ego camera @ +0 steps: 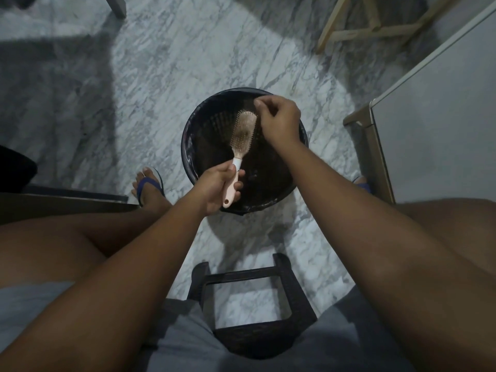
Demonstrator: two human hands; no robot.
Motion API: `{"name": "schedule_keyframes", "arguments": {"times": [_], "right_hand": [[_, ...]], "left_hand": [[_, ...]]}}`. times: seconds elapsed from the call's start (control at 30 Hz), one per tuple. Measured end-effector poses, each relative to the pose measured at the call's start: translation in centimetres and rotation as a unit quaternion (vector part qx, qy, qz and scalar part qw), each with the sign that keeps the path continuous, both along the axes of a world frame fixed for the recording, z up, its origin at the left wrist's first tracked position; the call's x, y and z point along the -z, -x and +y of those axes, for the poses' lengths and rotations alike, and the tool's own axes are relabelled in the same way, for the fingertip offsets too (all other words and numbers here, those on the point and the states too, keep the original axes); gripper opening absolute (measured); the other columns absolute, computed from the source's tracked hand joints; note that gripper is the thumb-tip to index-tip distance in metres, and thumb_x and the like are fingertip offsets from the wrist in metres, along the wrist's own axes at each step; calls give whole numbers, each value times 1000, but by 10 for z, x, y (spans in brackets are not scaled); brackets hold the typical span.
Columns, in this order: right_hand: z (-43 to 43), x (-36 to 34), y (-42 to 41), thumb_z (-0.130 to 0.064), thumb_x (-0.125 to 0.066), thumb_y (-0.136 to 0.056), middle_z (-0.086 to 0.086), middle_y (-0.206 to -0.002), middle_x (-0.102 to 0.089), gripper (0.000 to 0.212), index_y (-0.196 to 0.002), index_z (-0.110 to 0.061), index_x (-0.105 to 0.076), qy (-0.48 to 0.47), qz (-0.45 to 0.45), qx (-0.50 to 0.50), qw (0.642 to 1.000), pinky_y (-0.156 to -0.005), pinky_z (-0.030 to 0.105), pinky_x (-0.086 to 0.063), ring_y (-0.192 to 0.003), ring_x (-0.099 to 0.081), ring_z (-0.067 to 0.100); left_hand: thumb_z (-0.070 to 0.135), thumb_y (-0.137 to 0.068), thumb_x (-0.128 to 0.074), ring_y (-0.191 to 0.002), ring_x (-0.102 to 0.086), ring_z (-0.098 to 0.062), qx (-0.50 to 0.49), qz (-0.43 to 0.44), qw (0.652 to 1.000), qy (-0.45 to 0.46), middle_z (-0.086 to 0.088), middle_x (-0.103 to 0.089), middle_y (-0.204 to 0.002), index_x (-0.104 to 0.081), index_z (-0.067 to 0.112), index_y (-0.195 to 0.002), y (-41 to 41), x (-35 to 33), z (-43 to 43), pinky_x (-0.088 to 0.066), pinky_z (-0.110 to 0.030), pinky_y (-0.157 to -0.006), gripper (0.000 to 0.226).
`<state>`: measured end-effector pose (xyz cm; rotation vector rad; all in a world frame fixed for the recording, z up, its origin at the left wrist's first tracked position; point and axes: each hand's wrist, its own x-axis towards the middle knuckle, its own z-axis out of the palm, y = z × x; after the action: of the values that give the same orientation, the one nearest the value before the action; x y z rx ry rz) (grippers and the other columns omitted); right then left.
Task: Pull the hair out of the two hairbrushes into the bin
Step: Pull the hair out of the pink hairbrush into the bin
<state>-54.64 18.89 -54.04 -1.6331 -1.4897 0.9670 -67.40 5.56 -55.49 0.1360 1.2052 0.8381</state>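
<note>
A pink hairbrush [241,135] with a white collar is held over the black bin [192,146], bristles up, with a mat of hair in its bristle pad. My left hand [217,185] grips its handle. My right hand [277,120] hovers at the brush's far end, fingers pinched together just above the bristles; whether strands are between them is too fine to tell. The bin is lined with a dark bag. Only one hairbrush is in view.
I sit on a dark stool [257,304] on a marble floor. A white cabinet [434,124] stands at the right. A wooden frame [357,28] is at the back right. A dark table edge [61,200] lies left, with my sandalled foot [150,186] beside the bin.
</note>
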Motion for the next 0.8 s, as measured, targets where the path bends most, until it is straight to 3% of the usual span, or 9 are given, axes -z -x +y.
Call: {"name": "schedule_keyframes", "arguments": {"times": [0.17,0.3,0.37,0.43,0.5,0.57,0.63,0.7,0.8], "right_hand": [[10,-33,8,-20,-67,-91,-1,-84,-73,12,-88,-11,-75,-129,65,45,989,-71,27,-57,-81,-68,9],[18,-53,8,-16,-63,-94,7,-84,-69,13,-90,-6,-70,-195,137,114,964,-60,32,-56,-79,-66,17],[14,-48,3,-16,-61,-95,4,-81,-68,13,-87,-8,-67,-188,117,141,965,-61,35,-56,-76,-64,16],[7,-33,-6,-16,-59,-94,3,-83,-68,12,-86,-11,-67,-127,36,124,983,-74,39,-55,-79,-63,16],[-2,-16,-18,-12,-57,-93,11,-107,-70,18,-106,-6,-68,44,-85,24,995,-96,35,-51,-100,-64,21],[-11,-3,-26,-14,-56,-93,22,-144,-46,49,-139,1,-48,253,-221,-77,939,-108,34,-40,-128,-50,34],[-16,-1,-24,-17,-54,-93,28,-159,-15,72,-153,3,-19,322,-253,-109,906,-117,40,-28,-143,-29,42],[-17,-2,-17,-14,-52,-91,26,-157,-24,69,-153,0,-23,230,-202,-90,948,-118,37,-25,-143,-31,39],[-16,-8,-5,-30,-58,-92,13,-119,-68,38,-123,-9,-66,48,-142,-50,987,-103,34,-47,-113,-63,25]], "left_hand": [[15,-105,-36,-57,-43,-10,-39,1,999,29,-3,-50,-88,-56,11,-104,-6,-2,1,-40,-24,-48,21],[16,-104,-37,-56,-44,-10,-50,14,998,38,-3,-51,-86,-56,9,-105,-1,5,-4,-40,-24,-48,20],[18,-104,-37,-54,-45,-9,-59,18,997,36,-2,-50,-83,-54,8,-109,3,6,-3,-41,-23,-48,21],[18,-104,-38,-53,-46,-9,-58,25,997,32,-2,-51,-82,-53,7,-115,5,5,-2,-42,-23,-47,22],[18,-105,-38,-55,-45,-9,-50,33,998,22,-1,-52,-85,-53,9,-119,6,3,-2,-42,-23,-48,22],[17,-105,-38,-57,-44,-10,-42,34,998,11,-1,-54,-90,-55,13,-118,5,2,-3,-42,-24,-49,22],[16,-105,-38,-57,-44,-10,-39,32,999,1,-1,-56,-94,-56,16,-116,4,1,-4,-42,-25,-50,21],[15,-105,-39,-57,-45,-11,-36,34,999,-5,-3,-56,-97,-59,20,-114,2,2,-6,-41,-25,-51,22],[15,-104,-42,-60,-46,-12,-17,45,999,-12,-3,-57,-102,-59,24,-116,0,4,-7,-42,-28,-53,22]]}}
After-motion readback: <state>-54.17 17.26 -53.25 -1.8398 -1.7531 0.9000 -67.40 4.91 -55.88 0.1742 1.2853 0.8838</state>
